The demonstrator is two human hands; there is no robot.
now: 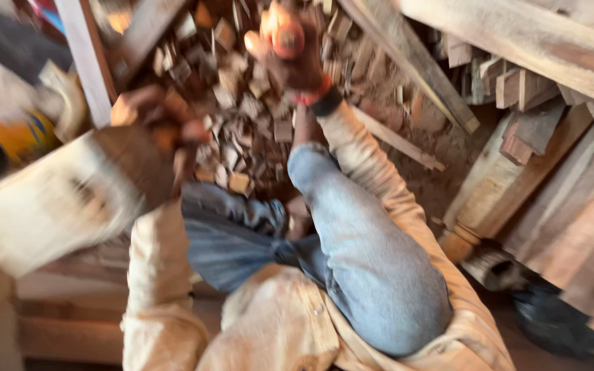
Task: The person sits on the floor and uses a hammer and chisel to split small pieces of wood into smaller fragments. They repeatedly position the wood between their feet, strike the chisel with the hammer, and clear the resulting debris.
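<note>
Nearest the camera, we are seeing the person's cream shirt [276, 330] and a bent knee in blue jeans [372, 275], filling the lower middle of the view. We are looking down past them onto a heap of small wood offcuts [242, 117] lying on the ground; there is no bench here, so we are locating things by the heap's own edges.

We are noting 2 hands. The right hand [290, 51] is reaching out at full arm length to the far edge of the heap and is closed around a small orange, rounded object [284, 34]; blur is preventing us from identifying it. The left hand [149, 117] is hovering at the left edge of the heap, closer to the body, fingers curled. It is blurred by motion, so we cannot tell whether it is pinching an offcut or merely half closed. A pale slab-like piece [42, 206], also smeared, is sitting just below and left of that hand; we cannot tell whether the hand is touching it.

The governing relation: the heap is lying straight ahead of the knee, between the 2 hands, and the left hand is nearer to its bulk.

Long planks [517, 41] are leaning across the upper right, and stacked timber [572, 206] is bordering the heap's right edge. A yellow container [15, 137] is standing at the far left.
</note>
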